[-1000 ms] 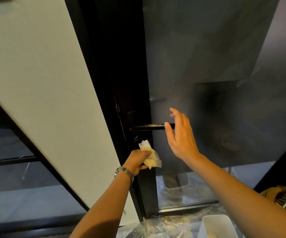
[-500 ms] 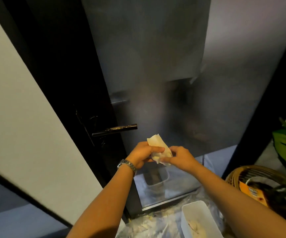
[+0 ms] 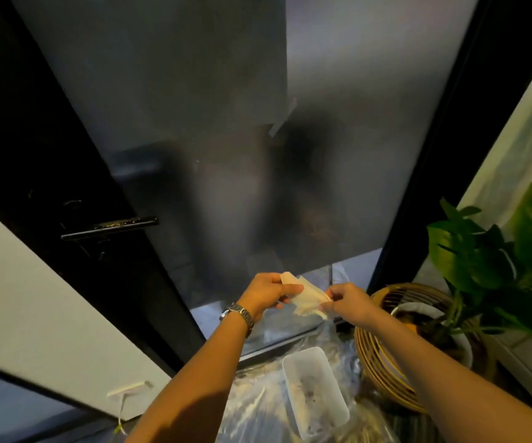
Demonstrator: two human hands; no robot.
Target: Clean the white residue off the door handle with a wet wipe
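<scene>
Hands come first, close to us and low down. Our left hand, the one with the silver metal watch, pinches one end of the thin, crumpled white wet wipe. Our right hand pinches the other end with its fingers closed on it. We hold the wipe stretched between the two hands, so we think we are opening it up or folding it to a clean side. Below our arms sits a clear plastic tub on shiny plastic sheet. Off to the right is a round woven basket with a leafy green plant. Farther away, up and to the left of our hands, is the long black metal door handle on the dark door with frosted glass. It is well apart from the wipe. We can see pale specks along the top of the handle, so we think the cleaning is not finished. The wipe must go back up to the handle and rub those bits off.
</scene>
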